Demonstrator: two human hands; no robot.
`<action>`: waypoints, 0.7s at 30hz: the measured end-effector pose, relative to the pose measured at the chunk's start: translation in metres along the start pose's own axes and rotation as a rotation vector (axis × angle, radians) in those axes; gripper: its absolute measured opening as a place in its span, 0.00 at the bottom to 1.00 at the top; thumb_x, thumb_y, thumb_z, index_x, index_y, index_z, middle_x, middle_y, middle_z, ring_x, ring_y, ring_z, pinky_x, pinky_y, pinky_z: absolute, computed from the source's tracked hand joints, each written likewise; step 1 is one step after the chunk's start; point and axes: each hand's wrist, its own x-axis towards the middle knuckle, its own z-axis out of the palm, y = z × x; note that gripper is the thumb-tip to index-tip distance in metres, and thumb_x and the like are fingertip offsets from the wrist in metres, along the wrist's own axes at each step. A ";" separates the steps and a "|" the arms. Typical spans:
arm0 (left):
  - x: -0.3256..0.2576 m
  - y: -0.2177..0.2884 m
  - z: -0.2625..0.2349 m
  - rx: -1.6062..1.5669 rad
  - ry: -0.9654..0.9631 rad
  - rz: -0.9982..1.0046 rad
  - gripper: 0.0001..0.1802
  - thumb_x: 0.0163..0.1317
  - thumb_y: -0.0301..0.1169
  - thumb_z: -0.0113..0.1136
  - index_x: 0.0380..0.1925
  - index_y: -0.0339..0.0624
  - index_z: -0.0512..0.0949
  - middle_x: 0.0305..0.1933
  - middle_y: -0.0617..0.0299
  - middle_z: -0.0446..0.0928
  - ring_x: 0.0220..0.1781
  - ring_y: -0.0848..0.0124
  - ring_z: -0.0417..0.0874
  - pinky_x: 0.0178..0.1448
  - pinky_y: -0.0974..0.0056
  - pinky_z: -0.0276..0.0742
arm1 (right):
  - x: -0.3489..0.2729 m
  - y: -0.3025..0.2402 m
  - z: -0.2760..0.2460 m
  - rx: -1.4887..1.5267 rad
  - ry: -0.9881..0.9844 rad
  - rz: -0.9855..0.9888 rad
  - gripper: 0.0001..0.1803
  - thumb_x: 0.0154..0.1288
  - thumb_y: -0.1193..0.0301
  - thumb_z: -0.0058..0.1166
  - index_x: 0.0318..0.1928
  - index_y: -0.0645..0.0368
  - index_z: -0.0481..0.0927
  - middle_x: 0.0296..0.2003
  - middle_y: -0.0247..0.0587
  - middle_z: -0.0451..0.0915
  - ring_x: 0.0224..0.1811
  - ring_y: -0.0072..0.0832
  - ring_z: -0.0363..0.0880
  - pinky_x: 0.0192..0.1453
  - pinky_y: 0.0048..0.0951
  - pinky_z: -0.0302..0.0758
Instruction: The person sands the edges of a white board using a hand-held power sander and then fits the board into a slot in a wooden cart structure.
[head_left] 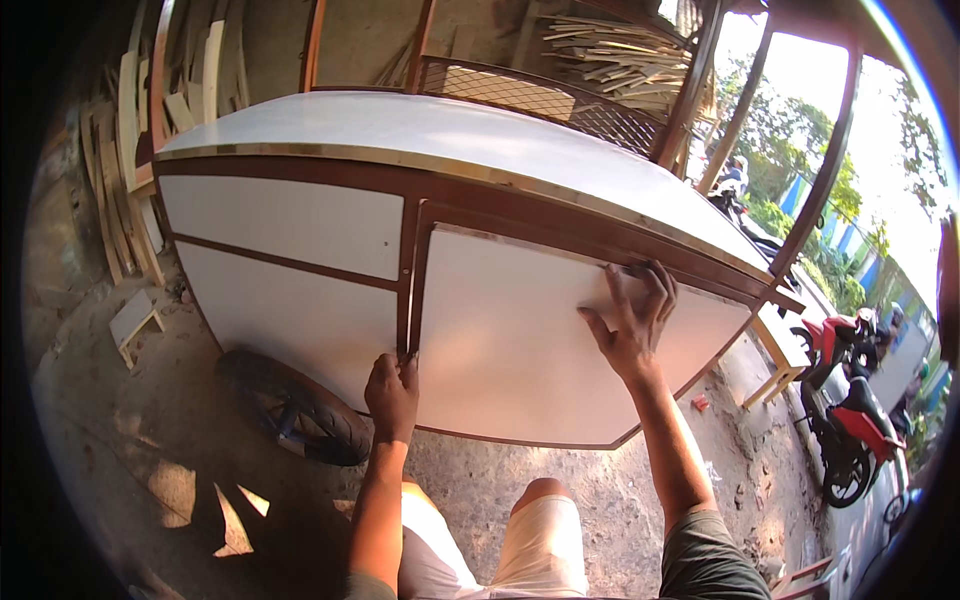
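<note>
A single head-worn view looks down and forward from just above the person's forearms, close to the side of a white-panelled cart point(300, 225). Its fisheye lens bends the cart's top edge, and a dark rim rings the picture.

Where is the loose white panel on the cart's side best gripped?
Probably by its free edges: the white panel sits flat in the brown frame, so only rims offer purchase. The right hand hooks the top edge from above; the left hand pinches the lower left corner.
</note>
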 end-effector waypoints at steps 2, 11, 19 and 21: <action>0.003 -0.003 -0.003 0.086 -0.069 -0.017 0.16 0.68 0.41 0.65 0.30 0.41 0.75 0.28 0.54 0.81 0.31 0.54 0.85 0.36 0.53 0.80 | -0.002 0.006 0.001 0.015 -0.005 0.021 0.39 0.57 0.49 0.71 0.69 0.40 0.73 0.60 0.48 0.66 0.69 0.53 0.59 0.74 0.64 0.55; 0.010 0.000 -0.018 0.350 -0.098 0.139 0.14 0.68 0.38 0.62 0.27 0.42 0.79 0.24 0.55 0.83 0.27 0.53 0.86 0.34 0.52 0.79 | -0.009 0.015 0.015 0.152 0.070 0.057 0.43 0.63 0.44 0.63 0.73 0.50 0.66 0.68 0.55 0.64 0.75 0.59 0.55 0.76 0.61 0.57; 0.047 0.040 -0.026 0.003 -0.146 0.255 0.05 0.67 0.27 0.58 0.37 0.35 0.77 0.34 0.51 0.81 0.35 0.51 0.83 0.40 0.52 0.77 | -0.013 0.023 0.009 0.124 0.054 0.080 0.41 0.63 0.45 0.62 0.68 0.57 0.68 0.69 0.53 0.64 0.76 0.53 0.58 0.77 0.57 0.58; 0.048 0.034 -0.021 0.070 -0.182 0.263 0.03 0.65 0.24 0.57 0.35 0.35 0.76 0.34 0.50 0.80 0.36 0.49 0.82 0.41 0.50 0.77 | -0.011 0.022 0.010 0.137 0.056 0.091 0.40 0.64 0.45 0.62 0.68 0.57 0.68 0.69 0.52 0.64 0.76 0.53 0.58 0.76 0.56 0.59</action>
